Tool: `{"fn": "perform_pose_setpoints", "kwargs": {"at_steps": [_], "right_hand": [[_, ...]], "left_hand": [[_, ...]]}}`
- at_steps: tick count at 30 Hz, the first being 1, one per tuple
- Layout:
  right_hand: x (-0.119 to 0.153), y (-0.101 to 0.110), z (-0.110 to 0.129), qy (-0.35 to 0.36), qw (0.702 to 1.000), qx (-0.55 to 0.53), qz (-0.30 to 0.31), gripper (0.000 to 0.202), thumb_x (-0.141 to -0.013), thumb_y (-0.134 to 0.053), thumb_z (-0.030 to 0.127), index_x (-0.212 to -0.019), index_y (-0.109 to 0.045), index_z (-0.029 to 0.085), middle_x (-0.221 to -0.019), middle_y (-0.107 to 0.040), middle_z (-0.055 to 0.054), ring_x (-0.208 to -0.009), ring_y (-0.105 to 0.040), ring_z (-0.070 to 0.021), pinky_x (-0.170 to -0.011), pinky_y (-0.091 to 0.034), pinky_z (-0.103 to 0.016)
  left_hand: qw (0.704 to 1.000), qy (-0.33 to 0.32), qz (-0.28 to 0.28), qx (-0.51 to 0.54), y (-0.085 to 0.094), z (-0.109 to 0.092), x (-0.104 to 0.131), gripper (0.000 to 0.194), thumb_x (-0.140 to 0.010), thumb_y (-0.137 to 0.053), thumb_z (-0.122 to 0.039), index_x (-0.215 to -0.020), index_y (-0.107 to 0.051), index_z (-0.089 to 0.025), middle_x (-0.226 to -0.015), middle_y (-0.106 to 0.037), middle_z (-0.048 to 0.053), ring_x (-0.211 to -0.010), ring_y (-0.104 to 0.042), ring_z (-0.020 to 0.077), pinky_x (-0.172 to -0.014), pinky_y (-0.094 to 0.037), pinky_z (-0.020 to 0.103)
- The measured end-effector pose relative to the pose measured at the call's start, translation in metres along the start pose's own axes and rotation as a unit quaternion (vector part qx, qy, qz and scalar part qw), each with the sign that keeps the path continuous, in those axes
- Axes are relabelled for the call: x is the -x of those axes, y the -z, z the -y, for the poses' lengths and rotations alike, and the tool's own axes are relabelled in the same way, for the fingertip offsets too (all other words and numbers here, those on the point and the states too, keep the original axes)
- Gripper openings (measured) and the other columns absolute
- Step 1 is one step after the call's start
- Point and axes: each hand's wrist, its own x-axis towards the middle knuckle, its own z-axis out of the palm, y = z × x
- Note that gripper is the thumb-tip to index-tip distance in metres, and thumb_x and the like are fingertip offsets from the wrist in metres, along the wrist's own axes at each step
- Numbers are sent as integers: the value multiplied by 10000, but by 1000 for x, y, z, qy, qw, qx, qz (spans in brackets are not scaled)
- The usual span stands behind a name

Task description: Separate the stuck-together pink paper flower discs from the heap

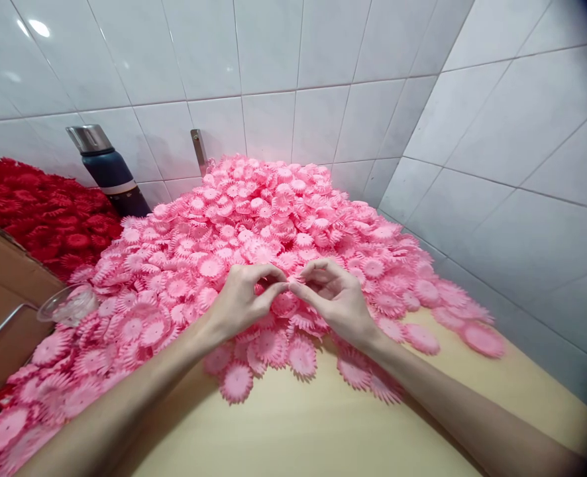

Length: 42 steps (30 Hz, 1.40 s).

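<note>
Tiled walls [268,53] flank our desk [254,437], heaped with loose pink discs [236,382]. Over these, our left hand [244,295] and right hand [340,301] meet, fingers curled; we cannot tell what they grip or what is finished.

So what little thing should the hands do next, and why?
I'd maybe ease the left hand and right hand slightly apart: their fingertips meet over the pink flowers so closely that I can't tell what, if anything, they pinch.

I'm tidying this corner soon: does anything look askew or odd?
The clear container looks stray, sitting among pink pieces beside the cardboard box. The dark blue flask seems to lean, though lens distortion may explain it.
</note>
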Motion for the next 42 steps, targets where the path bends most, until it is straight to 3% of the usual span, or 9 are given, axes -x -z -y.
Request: {"fn": "perform_pose_setpoints", "kwargs": {"at_steps": [4,9,15,22,27,32,36,42], "right_hand": [[-2,1,1,-5,1000,-1,-6,233,-757,-776,276,-860,-578,208,-792,-613,6,-754,-616,-144,-705,-516,-287],[-4,2,4,-5,1000,-2,-13,244,-755,-774,282,-831,-555,207,-759,-567,15,-700,-564,-130,-644,-492,-264],[-2,1,4,-7,1000,-11,-2,257,-810,-724,300,-790,-482,214,-704,-517,27,-645,-511,-126,-601,-454,-265],[1,-1,5,-6,1000,-19,4,336,-826,-706,326,-751,-394,228,-695,-480,37,-625,-484,-119,-589,-446,-254],[2,-1,0,10,1000,9,3,247,-837,-694,329,-799,-474,223,-719,-508,29,-643,-519,-120,-592,-462,-250],[2,3,-1,10,999,20,26,160,-853,-677,302,-917,-551,227,-817,-604,2,-763,-611,-141,-708,-523,-281],[2,4,-1,8,999,10,39,223,-817,-714,273,-979,-566,234,-901,-652,-21,-891,-651,-176,-808,-552,-333],[1,0,0,-7,1000,6,4,259,-768,-764,248,-894,-540,220,-780,-635,8,-759,-642,-148,-722,-554,-294]], "left_hand": [[1000,6,4,20,0,0,-1,92,-878,-583,-187,-830,-650,-147,-769,-675,31,-675,-597,135,-642,-482,279],[971,105,-11,213,2,-1,-3,122,-834,-657,-256,-858,-601,-151,-855,-631,36,-770,-630,149,-707,-538,301],[947,122,28,294,2,2,-1,171,-777,-728,-262,-855,-640,-138,-870,-661,38,-815,-649,152,-773,-539,311],[947,143,43,283,-11,3,1,234,-756,-751,-321,-870,-703,-123,-856,-716,79,-792,-678,183,-745,-550,324],[966,129,39,219,-9,2,1,156,-783,-716,-270,-852,-740,-133,-823,-742,78,-740,-677,175,-670,-538,285],[987,107,-3,120,-4,1,0,111,-808,-662,-217,-791,-742,-142,-767,-747,73,-676,-663,171,-641,-520,288],[990,107,-21,95,0,3,0,156,-841,-613,-232,-795,-737,-149,-768,-743,68,-686,-666,180,-642,-523,295],[989,105,-14,103,0,4,0,156,-846,-607,-233,-788,-722,-144,-780,-732,72,-709,-662,180,-661,-534,306]]}}
